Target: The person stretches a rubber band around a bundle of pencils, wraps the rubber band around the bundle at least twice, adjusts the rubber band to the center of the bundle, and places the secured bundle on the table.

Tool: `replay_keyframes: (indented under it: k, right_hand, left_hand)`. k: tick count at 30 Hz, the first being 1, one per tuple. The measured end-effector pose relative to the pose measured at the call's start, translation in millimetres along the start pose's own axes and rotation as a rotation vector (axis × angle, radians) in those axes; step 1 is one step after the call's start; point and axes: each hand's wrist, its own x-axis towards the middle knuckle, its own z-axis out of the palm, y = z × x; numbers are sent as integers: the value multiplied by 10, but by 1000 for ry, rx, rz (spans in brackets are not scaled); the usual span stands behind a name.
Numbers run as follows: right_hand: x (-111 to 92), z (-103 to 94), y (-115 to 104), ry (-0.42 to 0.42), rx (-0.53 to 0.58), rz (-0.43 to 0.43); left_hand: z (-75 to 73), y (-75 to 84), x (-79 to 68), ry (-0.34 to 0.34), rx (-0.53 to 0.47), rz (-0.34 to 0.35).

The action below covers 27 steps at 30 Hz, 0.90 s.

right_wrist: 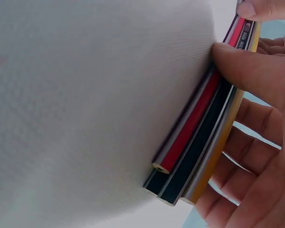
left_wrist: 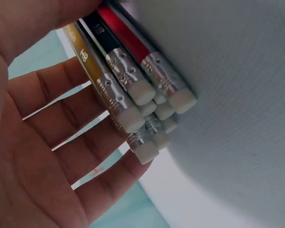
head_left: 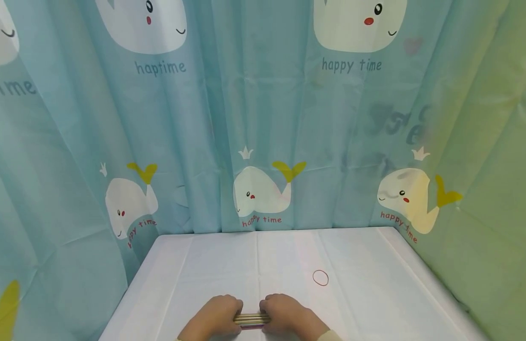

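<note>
As the left hand [head_left: 220,313] and right hand [head_left: 285,313] pinch the pencils [head_left: 252,319] at the table's [head_left: 228,265] six o'clock, fingers and thumbs parted only by the bundle, light, even pressure would probably best level the staggered three-o'clock ends; the loop [head_left: 313,274] lies apart at two o'clock.

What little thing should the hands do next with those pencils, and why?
I'd nudge the red pencil forward with the right hand so the ends line up better. Its end stops short of the dark pencil and yellow pencil beside it, and the left hand is gripping the bundle too, so it could probably steady the rest.
</note>
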Motion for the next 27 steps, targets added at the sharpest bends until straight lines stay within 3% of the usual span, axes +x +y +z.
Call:
replay_keyframes:
  k: [8, 17, 24, 27]
  right_hand:
    - [-26, -51, -69, -1, -28, -3]
    - [-36, -33, -129, -9, -89, -9]
    - [-63, -6, -145, 0, -115, -18]
    - [-56, 1, -147, 4, -124, -21]
  left_hand:
    - [24, 36, -9, 7, 20, 11]
    - [25, 65, -47, -39, -58, -30]
    - [36, 90, -46, -33, -24, 14]
    - [45, 87, -32, -55, -37, -6]
